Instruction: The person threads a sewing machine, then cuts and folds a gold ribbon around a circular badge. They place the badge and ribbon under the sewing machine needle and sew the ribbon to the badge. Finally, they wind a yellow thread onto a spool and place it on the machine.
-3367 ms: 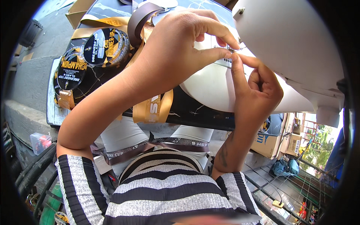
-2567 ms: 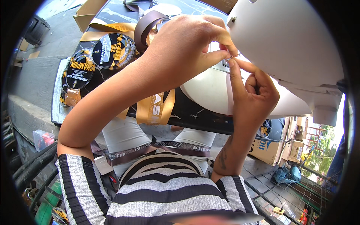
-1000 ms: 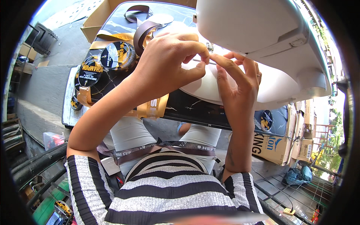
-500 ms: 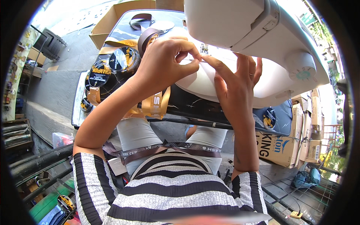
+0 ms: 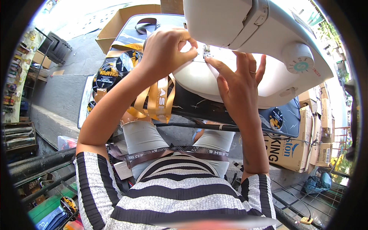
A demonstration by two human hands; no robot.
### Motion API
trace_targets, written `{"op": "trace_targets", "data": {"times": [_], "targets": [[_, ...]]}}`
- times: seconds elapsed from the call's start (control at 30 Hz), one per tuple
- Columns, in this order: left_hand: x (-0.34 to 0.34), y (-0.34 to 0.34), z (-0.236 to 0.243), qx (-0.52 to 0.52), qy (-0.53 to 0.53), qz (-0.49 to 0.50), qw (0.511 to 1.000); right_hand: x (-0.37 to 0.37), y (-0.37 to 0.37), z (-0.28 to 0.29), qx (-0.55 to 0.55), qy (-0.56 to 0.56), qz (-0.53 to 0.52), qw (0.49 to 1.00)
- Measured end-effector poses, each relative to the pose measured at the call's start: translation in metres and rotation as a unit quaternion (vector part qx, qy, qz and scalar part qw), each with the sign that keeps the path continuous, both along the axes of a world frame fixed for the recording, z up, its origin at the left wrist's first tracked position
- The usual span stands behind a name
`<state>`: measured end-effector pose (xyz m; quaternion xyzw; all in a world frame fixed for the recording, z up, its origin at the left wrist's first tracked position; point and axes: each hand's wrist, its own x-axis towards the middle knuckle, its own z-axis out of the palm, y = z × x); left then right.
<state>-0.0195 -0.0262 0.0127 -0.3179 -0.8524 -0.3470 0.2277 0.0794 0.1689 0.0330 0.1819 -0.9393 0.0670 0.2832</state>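
Note:
A white sewing machine (image 5: 226,23) stands on the dark marbled table (image 5: 199,105). My left hand (image 5: 166,50) is left of the needle area, its thumb and index finger pinched together; whatever lies between them is too small to make out. My right hand (image 5: 241,84) rests over the machine's white bed (image 5: 195,76), fingers apart. Its index fingertip touches or nearly touches the metal presser foot (image 5: 206,53). Beneath my left wrist, gold ribbons (image 5: 163,101) hang over the table's front edge. Round black-and-gold medals (image 5: 107,76) sit stacked beside my left forearm.
A dark ribbon (image 5: 147,25) curls at the table's back. One round medal (image 5: 275,118) lies at the right corner. Another dark printed ribbon (image 5: 199,150) crosses my lap. Cardboard boxes (image 5: 293,149) stand to the right, and an open carton (image 5: 122,25) is behind the table.
My left hand has drawn slightly up and left, away from my right index finger. The right index finger is now by the presser foot. The view has shifted a little.

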Motion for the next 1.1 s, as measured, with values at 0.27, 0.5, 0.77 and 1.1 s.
{"op": "trace_targets", "data": {"times": [0.27,0.5,0.77,1.1], "targets": [[-0.098,0.021,-0.018,0.030,-0.006,-0.058,0.998,0.005,0.002,-0.002,-0.012,0.002,-0.013,1.000],[-0.124,0.038,-0.001,0.024,-0.082,-0.075,0.993,0.022,0.015,-0.009,-0.057,-0.011,-0.005,0.998],[-0.123,0.058,0.011,0.001,-0.110,-0.104,0.988,0.017,0.024,-0.023,-0.162,-0.013,0.048,0.986],[-0.128,0.062,0.001,-0.011,-0.103,-0.071,0.992,0.017,0.023,-0.030,-0.177,0.014,0.036,0.983]]}}
